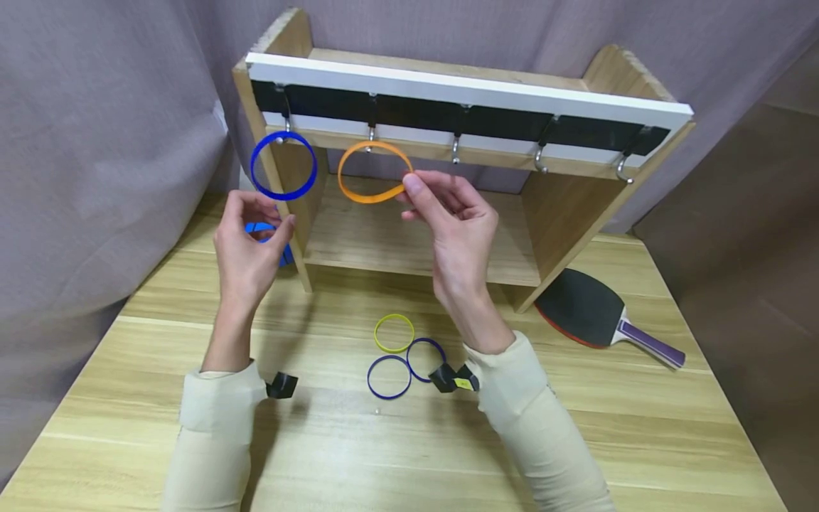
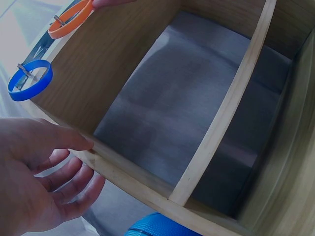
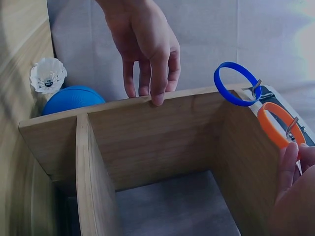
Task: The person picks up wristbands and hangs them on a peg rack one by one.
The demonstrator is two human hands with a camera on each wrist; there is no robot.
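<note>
My right hand (image 1: 463, 220) pinches an orange ring band (image 1: 373, 199) between thumb and fingers at its right side. The band is at the second hook from the left, whose metal tip shows inside the loop. A blue ring band (image 1: 284, 197) hangs on the leftmost hook (image 1: 287, 126) of the wooden rack (image 1: 409, 256). Below it my left hand (image 1: 246, 245) holds the rack's left side panel (image 3: 177, 105), thumb at the front edge and fingers along the outer side. The left fingertips are partly hidden behind that panel in the right wrist view.
Three bare hooks, including the middle one (image 1: 456, 149), continue rightward. A yellow ring (image 1: 394, 351) and two dark blue rings (image 1: 389, 397) lie on the table. A table tennis bat (image 1: 582, 309) lies right of the rack. Left of it are a blue rounded object (image 3: 74, 101) and a shuttlecock (image 3: 47, 75).
</note>
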